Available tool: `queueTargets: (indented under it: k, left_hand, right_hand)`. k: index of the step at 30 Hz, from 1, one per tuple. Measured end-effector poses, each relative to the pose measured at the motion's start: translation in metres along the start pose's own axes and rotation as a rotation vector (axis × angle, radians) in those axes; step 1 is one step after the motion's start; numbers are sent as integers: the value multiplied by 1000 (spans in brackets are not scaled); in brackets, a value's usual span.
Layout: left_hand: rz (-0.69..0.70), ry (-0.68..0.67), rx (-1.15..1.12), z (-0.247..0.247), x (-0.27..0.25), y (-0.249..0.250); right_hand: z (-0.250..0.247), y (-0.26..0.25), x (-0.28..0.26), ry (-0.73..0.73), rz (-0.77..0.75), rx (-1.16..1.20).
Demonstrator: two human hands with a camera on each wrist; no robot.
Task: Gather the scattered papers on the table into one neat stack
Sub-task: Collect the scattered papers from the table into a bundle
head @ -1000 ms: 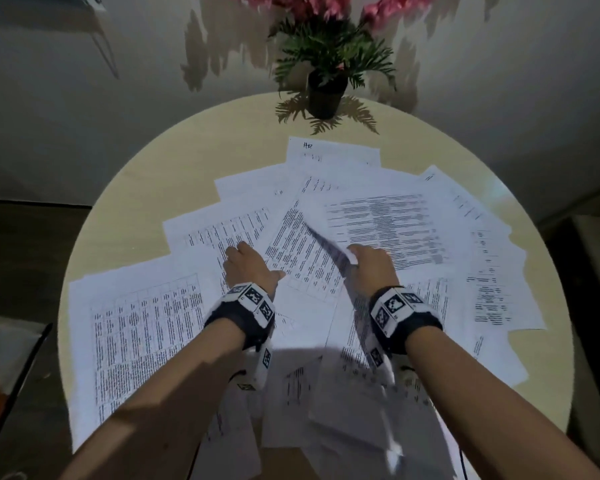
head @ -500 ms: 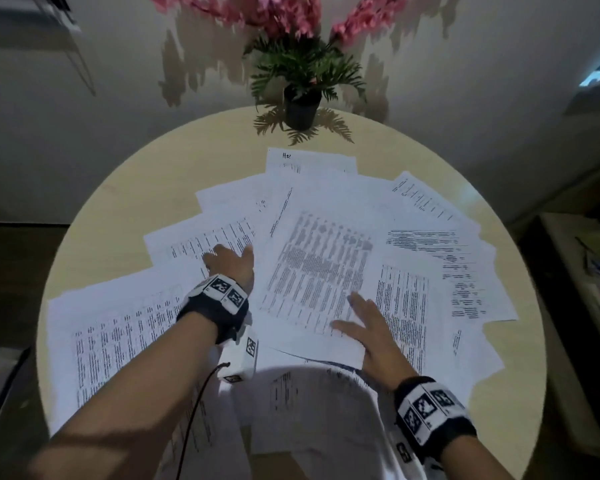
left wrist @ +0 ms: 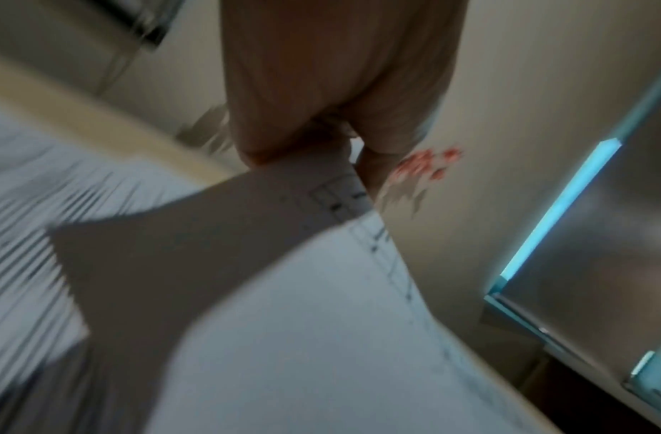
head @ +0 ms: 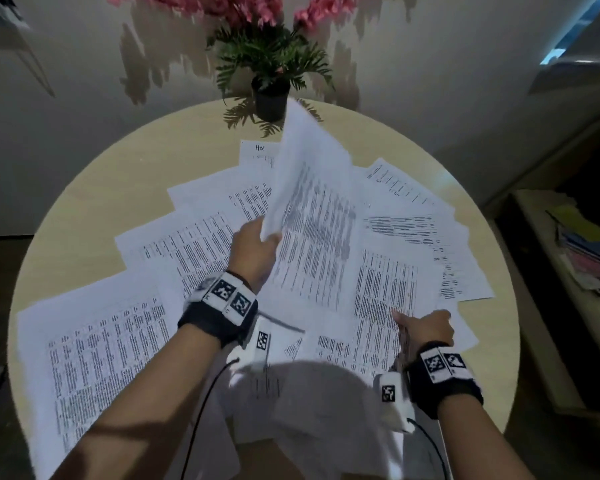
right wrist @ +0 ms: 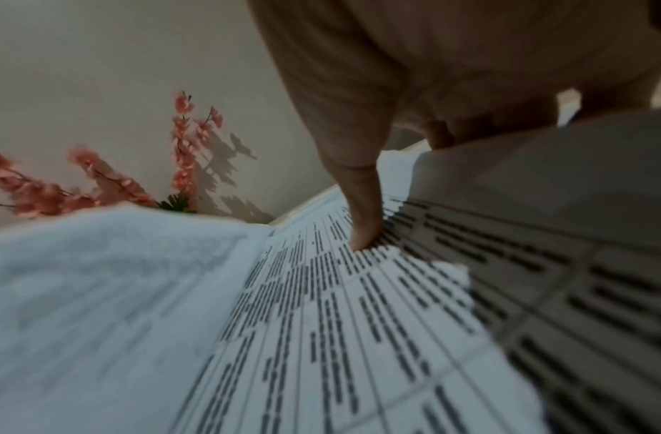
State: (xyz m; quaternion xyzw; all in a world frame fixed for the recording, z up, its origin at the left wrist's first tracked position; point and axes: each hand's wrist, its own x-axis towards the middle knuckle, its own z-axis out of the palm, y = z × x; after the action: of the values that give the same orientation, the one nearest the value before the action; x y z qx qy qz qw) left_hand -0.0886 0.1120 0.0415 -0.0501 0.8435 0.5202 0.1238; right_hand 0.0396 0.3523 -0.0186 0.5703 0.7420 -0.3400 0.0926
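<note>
Several printed white papers (head: 101,341) lie fanned out and overlapping on a round pale wooden table (head: 118,161). My left hand (head: 269,237) pinches the near corner of one sheet (head: 312,202) and holds it raised and tilted above the pile. In the left wrist view, the left hand (left wrist: 321,141) has thumb and fingers closed on that sheet (left wrist: 303,323). My right hand (head: 407,322) is at the near right. Its thumb (right wrist: 362,223) presses on a printed table sheet (right wrist: 358,323) while its curled fingers grip the sheet's edge.
A dark pot (head: 270,98) with green fronds and pink blossoms stands at the table's far edge, just behind the raised sheet. A low shelf with coloured books (head: 582,244) stands to the right of the table. A wall stands behind the table.
My left hand, flat on the papers before, now grips a sheet and has lifted it upward. My right hand went from flat to curled, pinching a sheet nearer the right.
</note>
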Motion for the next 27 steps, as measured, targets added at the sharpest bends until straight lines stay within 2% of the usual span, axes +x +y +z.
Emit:
queueTargets:
  k: [2, 5, 8, 13, 15, 17, 19, 22, 25, 27]
  left_hand:
    - [99, 70, -75, -16, 1, 25]
    - [120, 82, -327, -36, 8, 46]
    - [23, 43, -382, -38, 2, 39]
    - [-195, -104, -115, -18, -21, -20]
    - [-241, -110, -107, -14, -31, -34]
    - [-261, -80, -228, -19, -31, -31]
    - [-221, -62, -346, -30, -22, -18]
    - [-99, -54, -481, -47, -9, 11]
    - [25, -123, -625, -52, -6, 31]
    - [43, -169, -606, -51, -7, 31]
  right_hand:
    - [1, -1, 0, -25, -57, -4]
    - [4, -7, -7, -39, -169, 125]
    - [10, -12, -6, -107, -194, 259]
    - [10, -13, 7, -156, -175, 388]
    - [7, -13, 13, -116, -188, 383]
    - [2, -13, 15, -41, -186, 346]
    - [3, -14, 17, -54, -171, 318]
    - [6, -17, 20, -171, -176, 455]
    - [10, -22, 17, -252, -121, 507]
    - [16, -20, 18, -316, -48, 523]
